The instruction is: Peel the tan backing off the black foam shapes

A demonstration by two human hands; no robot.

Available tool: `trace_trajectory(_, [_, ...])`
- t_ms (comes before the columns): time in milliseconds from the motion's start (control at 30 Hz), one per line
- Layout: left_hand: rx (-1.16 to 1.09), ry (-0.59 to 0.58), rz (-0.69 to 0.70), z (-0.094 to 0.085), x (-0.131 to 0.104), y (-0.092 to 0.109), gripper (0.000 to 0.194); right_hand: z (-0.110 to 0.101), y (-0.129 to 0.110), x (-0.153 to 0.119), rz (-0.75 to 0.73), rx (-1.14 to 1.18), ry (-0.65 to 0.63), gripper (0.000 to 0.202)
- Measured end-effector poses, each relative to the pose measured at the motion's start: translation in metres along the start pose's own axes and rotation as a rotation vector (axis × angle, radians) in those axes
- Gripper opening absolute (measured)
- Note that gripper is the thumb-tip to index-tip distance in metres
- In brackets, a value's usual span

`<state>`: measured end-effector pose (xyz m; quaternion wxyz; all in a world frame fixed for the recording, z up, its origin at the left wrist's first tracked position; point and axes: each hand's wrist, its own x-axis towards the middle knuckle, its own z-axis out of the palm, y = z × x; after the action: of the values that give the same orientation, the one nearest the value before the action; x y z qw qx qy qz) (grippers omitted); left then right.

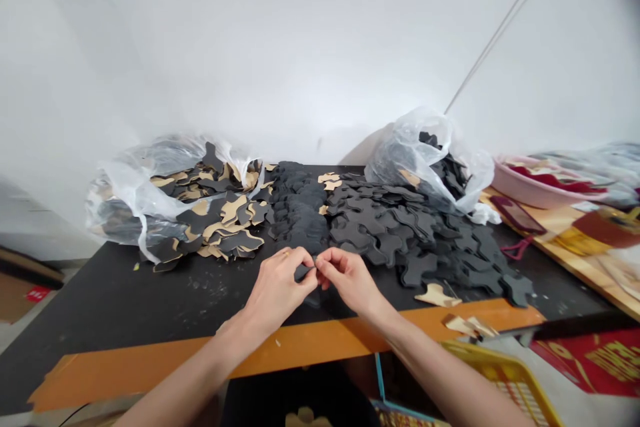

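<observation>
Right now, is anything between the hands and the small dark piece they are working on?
Nothing visible is. The left hand pinches the dark piece, and the right hand meets it at the fingertips; its exact grip is hidden. The row of black pieces lies beyond, not between.

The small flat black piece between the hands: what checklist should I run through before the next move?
1. Left hand pinching the flat black piece: ok.
2. Right hand beside the left fingertips: ok.
3. Right fingers gripping the piece too: cannot tell.
4. Whole piece visible: not ok, fingers cover part.
5. Loose dark-grey wavy-edged pieces uncovered by either hand: ok.
</observation>
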<state>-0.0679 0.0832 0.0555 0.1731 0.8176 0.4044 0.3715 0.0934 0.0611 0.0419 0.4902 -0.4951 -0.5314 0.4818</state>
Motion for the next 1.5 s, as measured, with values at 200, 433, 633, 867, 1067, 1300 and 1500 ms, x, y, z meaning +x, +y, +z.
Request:
trace_trajectory(200, [-0.037, 0.024, 0.109, -0.002, -0.012, 0.006, 0.013, 0.004, 0.002, -0.01, 0.046, 0.05, 0.02, 0.035])
trace_trajectory(433, [0.141, -0.245, -0.262, -0.052, -0.008, -0.016, 0.003, -0.023, 0.011, -0.011, 0.132, 0.069, 0.141, 0.035])
trace_trajectory(633, [0.211, -0.27, -0.235, -0.072, -0.007, -0.079, 0.026, -0.028, 0.018, -0.019, 0.259, 0.087, 0.057, 0.039])
trace_trajectory(867, [0.236, -0.035, 0.09, -0.039, -0.032, -0.034, 0.014, -0.022, 0.028, -0.026, 0.293, 0.076, 0.072, 0.04])
trace_trajectory(1067, [0.003, -0.313, 0.104, -0.004, -0.042, -0.023, 0.02, -0.011, 0.034, -0.03, 0.299, 0.011, 0.131, 0.031])
trace_trajectory(1300, [0.039, -0.378, 0.136, 0.007, -0.048, -0.026, 0.024, -0.002, 0.037, -0.027, 0.319, -0.134, 0.169, 0.014])
trace_trajectory(1500, [0.012, -0.366, 0.134, 0.009, -0.049, -0.03, 0.024, 0.002, 0.034, -0.027, 0.31, -0.272, 0.173, 0.004])
